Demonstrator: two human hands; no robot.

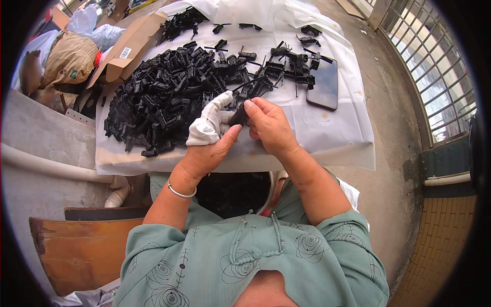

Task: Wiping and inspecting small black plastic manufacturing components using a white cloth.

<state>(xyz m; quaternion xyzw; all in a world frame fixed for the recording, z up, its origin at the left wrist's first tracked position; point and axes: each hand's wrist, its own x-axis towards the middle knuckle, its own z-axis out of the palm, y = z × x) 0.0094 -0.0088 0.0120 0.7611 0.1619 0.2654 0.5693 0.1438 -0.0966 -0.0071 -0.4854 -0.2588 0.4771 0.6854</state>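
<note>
Over the near edge of the table, my two hands meet around a small black plastic part. My left hand wears a white cloth glove over its fingers, with the thumb bare, and steadies the part from the left. Bare and pinched, the fingers of my right hand grip it from the right. Much of the part is hidden by the fingers. A big heap of similar black plastic parts lies just beyond and left of my left hand. Looser parts with thin rods are scattered beyond my right hand.
A white sheet covers the table. On its right side lies a dark-screened phone; a smaller black pile sits far left. An opened cardboard box leans at the left edge. Below the table, a round tub stands between my legs.
</note>
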